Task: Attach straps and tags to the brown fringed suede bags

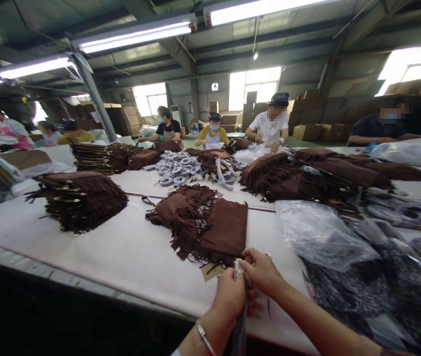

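Both my hands meet at the table's front edge. My left hand [229,292], with a bangle on the wrist, is closed around the upper end of a plastic-wrapped strap [240,324] that hangs down below it. The fingers of my right hand [262,271] pinch the same end, where clear wrapping bunches up. Just beyond lies a brown fringed bag [228,225], flat on the table, with a paper tag [210,272] at its near edge. More brown fringe [182,210] overlaps its left side. Fingers hide part of the strap's end.
On the white table [121,262], a stack of brown fringed bags [84,198] stands left. Wrapped strap coils [180,168] are heaped at centre back. More bags [288,178] lie right, behind clear plastic bags [325,232] and dark wrapped goods [362,291]. Several co-workers sit or stand across the table.
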A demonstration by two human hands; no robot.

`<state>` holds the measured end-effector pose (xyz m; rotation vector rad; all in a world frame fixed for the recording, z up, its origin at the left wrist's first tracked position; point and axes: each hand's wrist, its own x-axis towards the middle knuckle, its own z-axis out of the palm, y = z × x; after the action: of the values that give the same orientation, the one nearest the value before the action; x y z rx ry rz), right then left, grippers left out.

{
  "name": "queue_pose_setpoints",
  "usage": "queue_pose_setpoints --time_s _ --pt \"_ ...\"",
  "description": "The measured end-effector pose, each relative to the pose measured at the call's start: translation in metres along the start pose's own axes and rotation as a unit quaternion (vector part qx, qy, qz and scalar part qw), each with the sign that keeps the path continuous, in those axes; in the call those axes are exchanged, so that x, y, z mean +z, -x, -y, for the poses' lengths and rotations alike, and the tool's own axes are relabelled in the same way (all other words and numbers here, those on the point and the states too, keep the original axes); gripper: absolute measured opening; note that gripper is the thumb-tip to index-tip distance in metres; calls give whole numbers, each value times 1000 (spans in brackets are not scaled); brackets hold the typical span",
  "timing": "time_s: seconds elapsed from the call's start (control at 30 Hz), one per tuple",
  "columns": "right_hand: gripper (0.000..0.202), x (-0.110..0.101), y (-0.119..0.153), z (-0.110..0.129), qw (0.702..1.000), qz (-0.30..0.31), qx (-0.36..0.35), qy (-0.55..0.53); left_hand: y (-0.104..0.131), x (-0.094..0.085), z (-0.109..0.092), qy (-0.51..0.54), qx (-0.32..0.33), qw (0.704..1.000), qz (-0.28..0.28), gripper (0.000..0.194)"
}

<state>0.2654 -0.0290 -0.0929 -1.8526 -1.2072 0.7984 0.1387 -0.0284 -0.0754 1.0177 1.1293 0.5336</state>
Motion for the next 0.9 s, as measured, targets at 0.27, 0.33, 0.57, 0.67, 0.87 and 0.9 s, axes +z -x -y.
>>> queue_pose_setpoints --time_s 0.27,0.33,0.57,0.67,0.87,0.9 --pt "20 3 -8 -6 999 45 -2 -14 -8 3 7 47 -18 999 -14 11" --pt "18 3 -9 -6 999 47 11 -19 -13 5 6 52 -12 998 -18 10" --pt "16 -1 -10 -3 1000 3 15 0 -13 2 1 96 -22 995 20 16" --pt "18 -1 -11 -4 1000 -21 8 -1 0 -10 5 138 -75 984 84 29" --pt "22 1 -16 -8 1000 -23 8 -19 20 -26 15 158 -133 967 145 24" --pt "21 0 -17 -9 1000 -21 7 -21 21 -26 16 150 -124 971 140 22"
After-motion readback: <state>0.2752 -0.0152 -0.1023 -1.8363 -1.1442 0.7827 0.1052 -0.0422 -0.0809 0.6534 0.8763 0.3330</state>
